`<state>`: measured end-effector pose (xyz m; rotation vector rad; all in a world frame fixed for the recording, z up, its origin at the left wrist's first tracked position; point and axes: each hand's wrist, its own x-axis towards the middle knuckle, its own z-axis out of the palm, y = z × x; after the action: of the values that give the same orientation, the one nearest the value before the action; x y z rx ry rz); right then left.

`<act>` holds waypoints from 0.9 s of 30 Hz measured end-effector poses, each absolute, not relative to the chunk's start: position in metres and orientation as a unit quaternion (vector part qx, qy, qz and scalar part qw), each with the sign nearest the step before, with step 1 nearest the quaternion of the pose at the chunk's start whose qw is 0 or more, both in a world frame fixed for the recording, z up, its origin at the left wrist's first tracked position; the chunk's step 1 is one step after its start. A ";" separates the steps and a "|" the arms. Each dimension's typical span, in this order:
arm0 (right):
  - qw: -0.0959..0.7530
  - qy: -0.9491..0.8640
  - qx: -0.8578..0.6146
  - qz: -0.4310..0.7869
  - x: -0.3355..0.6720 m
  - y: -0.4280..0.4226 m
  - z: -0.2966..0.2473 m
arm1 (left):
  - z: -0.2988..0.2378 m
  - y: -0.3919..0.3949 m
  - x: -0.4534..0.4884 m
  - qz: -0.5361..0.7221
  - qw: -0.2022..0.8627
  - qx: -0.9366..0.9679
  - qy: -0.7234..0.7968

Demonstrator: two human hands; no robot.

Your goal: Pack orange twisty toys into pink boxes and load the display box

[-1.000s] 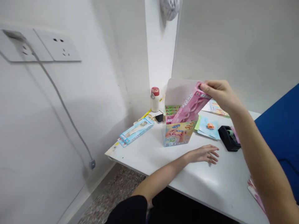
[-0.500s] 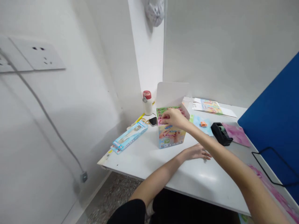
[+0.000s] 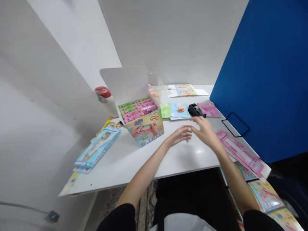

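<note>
My left hand [image 3: 180,134] hovers over the white table with its fingers loosely spread and nothing in them. Close beside it my right hand [image 3: 202,129] is raised, fingers apart and holding nothing; the fingertips of the two hands nearly meet. Left of both hands stands an open display box [image 3: 147,128] with its white lid [image 3: 127,84] up. Rows of green and pink packets [image 3: 134,113] fill it. Beyond my hands lie blue sheets [image 3: 175,109] with a small orange piece [image 3: 181,109] on top, and a green sheet [image 3: 165,110] beside them.
A black tape dispenser [image 3: 196,110] and a pink sheet [image 3: 209,110] lie at the back right. Pink packaging [image 3: 243,154] lies along the right edge. Blue long boxes [image 3: 97,148] and a red-capped bottle [image 3: 107,100] are at left. Filled display boxes [image 3: 266,195] stand below the table's right side.
My right hand has left the packets in the display box and moved right, beside my left hand. The view has turned right and down.
</note>
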<state>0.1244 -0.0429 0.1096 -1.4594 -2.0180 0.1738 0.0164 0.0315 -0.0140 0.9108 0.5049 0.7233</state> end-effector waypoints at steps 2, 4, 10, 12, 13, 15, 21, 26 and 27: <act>0.231 -0.709 -0.662 0.071 0.183 -0.059 0.086 | -0.012 0.032 0.018 0.320 0.815 0.421 0.235; 0.128 -0.639 -0.755 0.075 0.234 -0.073 0.063 | -0.010 0.032 0.018 0.311 0.821 0.416 0.235; 0.051 -0.553 -0.828 0.072 0.298 -0.098 0.027 | -0.011 0.033 0.018 0.314 0.818 0.415 0.244; 0.049 -0.556 -0.827 0.066 0.298 -0.100 0.030 | -0.011 0.032 0.018 0.315 0.816 0.417 0.247; 0.044 -0.560 -0.825 0.064 0.296 -0.100 0.033 | -0.011 0.032 0.018 0.316 0.814 0.419 0.248; 0.031 -0.559 -0.826 0.064 0.294 -0.098 0.045 | -0.012 0.031 0.018 0.317 0.812 0.421 0.250; -0.046 -0.551 -0.830 0.080 0.288 -0.079 0.068 | -0.014 0.030 0.019 0.322 0.809 0.424 0.248; -0.121 -0.582 -0.799 0.086 0.282 -0.070 0.052 | -0.015 0.029 0.018 0.331 0.807 0.418 0.255; -0.114 -0.588 -0.797 0.080 0.282 -0.072 0.049 | -0.015 0.029 0.019 0.335 0.805 0.417 0.257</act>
<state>0.2820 -0.0718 0.0494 -2.7033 -1.9954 0.2717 0.0187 0.0288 -0.0148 0.8927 0.5511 0.7162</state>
